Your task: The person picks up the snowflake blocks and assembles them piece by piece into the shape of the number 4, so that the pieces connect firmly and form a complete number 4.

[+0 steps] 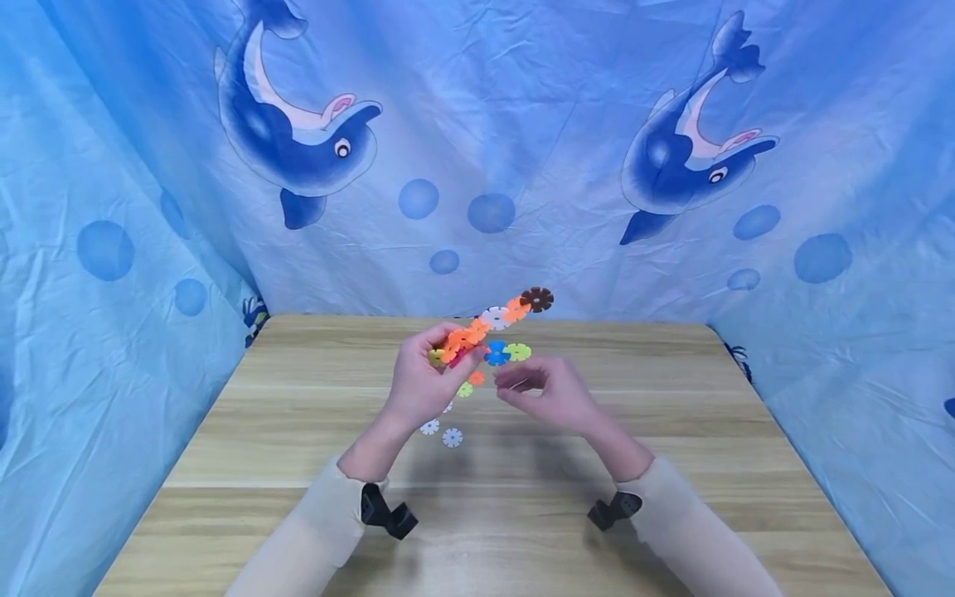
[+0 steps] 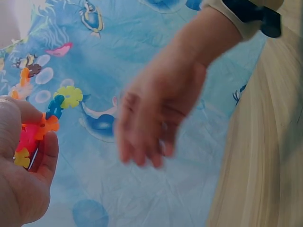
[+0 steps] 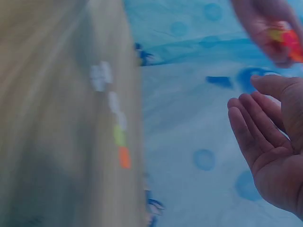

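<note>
Left hand (image 1: 424, 377) grips joined snowflake discs (image 1: 468, 336)

Head view: we see them above the surface (image 1: 298, 431), a brown disc (image 1: 537, 299) outermost, the right hand (image 1: 550, 394) near. Left wrist view: a yellow-green disc (image 2: 69, 96) joins a blue disc (image 2: 55, 107). Right wrist view: we see the right hand's fingers extended; the surface's row of discs (image 3: 119, 135) blurs, perhaps touching.

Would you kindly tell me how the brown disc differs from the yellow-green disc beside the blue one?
The brown disc is dark, while the yellow-green disc is bright. The brown disc adjoins an orange disc; the yellow-green disc adjoins the blue disc. Both are notched, flower-like discs at outer ends of the assembly in the left hand.
</note>
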`<action>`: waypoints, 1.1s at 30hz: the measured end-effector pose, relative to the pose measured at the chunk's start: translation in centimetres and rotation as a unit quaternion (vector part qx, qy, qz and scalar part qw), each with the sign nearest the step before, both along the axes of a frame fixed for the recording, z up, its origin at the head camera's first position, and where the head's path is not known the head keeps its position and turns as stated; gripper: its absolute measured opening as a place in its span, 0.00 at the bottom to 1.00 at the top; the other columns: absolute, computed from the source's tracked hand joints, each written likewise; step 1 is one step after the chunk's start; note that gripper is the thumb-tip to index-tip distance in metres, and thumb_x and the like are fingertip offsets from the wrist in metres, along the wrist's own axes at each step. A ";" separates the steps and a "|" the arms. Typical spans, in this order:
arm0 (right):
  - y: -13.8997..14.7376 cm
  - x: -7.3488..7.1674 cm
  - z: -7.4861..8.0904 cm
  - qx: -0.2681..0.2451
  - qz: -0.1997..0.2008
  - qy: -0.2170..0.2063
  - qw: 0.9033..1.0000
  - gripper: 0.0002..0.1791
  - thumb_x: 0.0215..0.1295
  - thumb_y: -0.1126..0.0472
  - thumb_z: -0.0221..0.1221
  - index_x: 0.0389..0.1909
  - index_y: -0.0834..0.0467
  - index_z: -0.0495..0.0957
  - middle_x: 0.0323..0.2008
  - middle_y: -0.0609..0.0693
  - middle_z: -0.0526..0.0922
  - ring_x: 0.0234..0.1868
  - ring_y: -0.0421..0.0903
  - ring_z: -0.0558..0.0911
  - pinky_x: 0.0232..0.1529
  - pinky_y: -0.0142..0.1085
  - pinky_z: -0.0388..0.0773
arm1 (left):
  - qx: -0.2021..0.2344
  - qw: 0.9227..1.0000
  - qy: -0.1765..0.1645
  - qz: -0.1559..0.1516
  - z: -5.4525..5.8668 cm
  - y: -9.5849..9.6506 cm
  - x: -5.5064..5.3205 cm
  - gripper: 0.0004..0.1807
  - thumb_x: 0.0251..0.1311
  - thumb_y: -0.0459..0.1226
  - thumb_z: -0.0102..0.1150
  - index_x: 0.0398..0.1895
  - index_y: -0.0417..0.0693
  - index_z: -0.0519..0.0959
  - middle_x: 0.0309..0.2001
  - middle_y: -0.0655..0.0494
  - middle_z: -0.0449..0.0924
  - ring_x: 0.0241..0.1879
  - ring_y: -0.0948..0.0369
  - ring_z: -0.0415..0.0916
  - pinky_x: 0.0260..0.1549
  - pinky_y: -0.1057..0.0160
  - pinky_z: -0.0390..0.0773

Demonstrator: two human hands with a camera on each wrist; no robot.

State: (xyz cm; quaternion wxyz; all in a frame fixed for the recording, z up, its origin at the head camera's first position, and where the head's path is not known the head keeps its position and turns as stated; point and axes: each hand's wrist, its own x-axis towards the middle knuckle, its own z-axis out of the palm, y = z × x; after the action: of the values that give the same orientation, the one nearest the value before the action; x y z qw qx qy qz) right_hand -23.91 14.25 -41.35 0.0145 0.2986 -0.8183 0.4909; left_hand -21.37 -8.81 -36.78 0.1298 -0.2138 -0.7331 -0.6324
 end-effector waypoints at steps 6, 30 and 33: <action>-2.7 -1.1 -3.2 0.075 0.053 -0.012 0.996 0.10 0.68 0.64 0.71 0.49 0.55 0.90 0.45 0.56 0.93 0.44 0.41 0.91 0.47 0.35 0.91 | 0.009 1.000 0.003 0.000 0.0 -0.3 -0.1 0.08 0.66 0.33 0.71 0.46 0.40 0.86 0.36 0.48 0.84 0.17 0.64 0.65 0.14 0.70 0.70; -5.6 -0.1 -6.9 0.341 0.070 -0.037 0.937 0.15 0.66 0.64 0.69 0.54 0.53 0.88 0.47 0.45 0.86 0.46 0.38 0.81 0.52 0.33 0.84 | -0.004 1.000 -0.001 -0.004 -0.2 -0.1 -0.3 0.07 0.65 0.33 0.72 0.44 0.42 0.87 0.38 0.45 0.86 0.22 0.65 0.76 0.19 0.69 0.79; -5.0 -0.4 -6.9 0.329 0.075 -0.074 0.939 0.11 0.67 0.63 0.70 0.49 0.51 0.85 0.40 0.42 0.85 0.40 0.38 0.80 0.46 0.31 0.83 | -0.002 1.000 -0.001 -0.009 -0.3 0.1 -0.3 0.08 0.65 0.33 0.72 0.45 0.42 0.87 0.38 0.44 0.87 0.22 0.64 0.77 0.19 0.69 0.79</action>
State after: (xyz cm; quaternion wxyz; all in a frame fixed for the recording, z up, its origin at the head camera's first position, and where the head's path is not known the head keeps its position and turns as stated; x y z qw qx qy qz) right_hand -24.27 9.20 -48.29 -0.1814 0.3099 -0.9082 0.2148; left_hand -21.62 -8.73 -37.07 0.1229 -0.2195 -0.7327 -0.6324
